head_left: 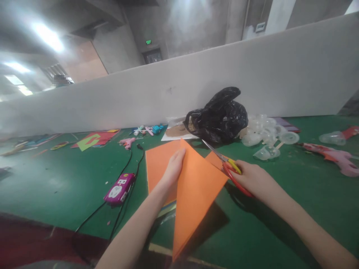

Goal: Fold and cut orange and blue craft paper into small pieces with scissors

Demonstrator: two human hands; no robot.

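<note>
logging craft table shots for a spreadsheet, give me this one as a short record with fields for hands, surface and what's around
left hand: holding orange paper
right hand: holding red-and-yellow scissors, blades pointing away from the person
surface: green table
left of paper: purple power strip with black cords
beyond paper: black plastic bag
right of bag: clear plastic cups
backdrop: white partition

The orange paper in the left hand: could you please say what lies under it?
Part of a flat orange sheet shows, with blue and yellowish edges beneath, and the green table. Whatever the held orange paper and left hand cover cannot be seen.
</note>
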